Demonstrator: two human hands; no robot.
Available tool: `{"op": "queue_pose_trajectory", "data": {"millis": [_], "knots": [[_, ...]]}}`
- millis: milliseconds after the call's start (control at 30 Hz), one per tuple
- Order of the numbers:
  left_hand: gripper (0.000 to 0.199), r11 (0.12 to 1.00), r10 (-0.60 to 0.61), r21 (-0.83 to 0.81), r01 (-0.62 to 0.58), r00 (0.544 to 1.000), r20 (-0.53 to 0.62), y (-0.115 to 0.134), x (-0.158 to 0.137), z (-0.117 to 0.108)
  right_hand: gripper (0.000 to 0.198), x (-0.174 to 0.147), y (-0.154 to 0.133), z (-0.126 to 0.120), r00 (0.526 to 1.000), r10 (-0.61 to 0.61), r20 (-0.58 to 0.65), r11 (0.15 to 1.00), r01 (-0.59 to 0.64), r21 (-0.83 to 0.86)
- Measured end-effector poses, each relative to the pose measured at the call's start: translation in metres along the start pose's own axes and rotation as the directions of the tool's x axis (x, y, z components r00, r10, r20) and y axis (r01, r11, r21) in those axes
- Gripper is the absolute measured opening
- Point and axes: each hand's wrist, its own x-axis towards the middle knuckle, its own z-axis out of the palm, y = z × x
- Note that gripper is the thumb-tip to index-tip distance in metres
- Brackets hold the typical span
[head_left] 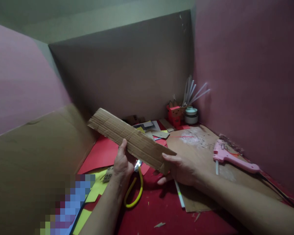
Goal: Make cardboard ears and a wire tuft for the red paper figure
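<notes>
A long strip of brown corrugated cardboard (129, 137) is held up above the red work surface, tilted with its left end higher. My left hand (123, 161) grips its lower edge near the middle, thumb on the front face and fingers hidden behind. At the right end, my right hand (179, 168) pinches the strip with the thumb on top and fingers underneath. Below the strip lie scissors with yellow handles (141, 192), their blades partly covered. A white stick (179, 195) rests under my right hand, along the edge of a cardboard sheet (198, 199).
A pink glue gun (237, 160) lies at right, its cord trailing along the wall. Behind stand a red pencil holder (174, 116), white sticks (192, 89) and a lidded jar (191, 116). Red paper (100, 153) and yellow paper (98, 186) lie left. Cardboard and pink walls enclose the surface.
</notes>
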Motion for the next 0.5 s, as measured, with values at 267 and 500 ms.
{"op": "queue_pose_trajectory", "data": {"millis": [267,500], "knots": [[0.017,0.995,-0.059,0.082,0.054,0.997,0.057,-0.005,0.006,-0.010,0.036,0.008,0.000,-0.003,0.992,-0.100,-0.071,0.993,0.104,0.061],[0.019,0.968,-0.149,0.213,0.129,0.986,0.080,-0.001,0.006,-0.017,0.034,0.005,-0.001,-0.002,0.875,-0.482,-0.049,0.736,0.374,-0.565]]}}
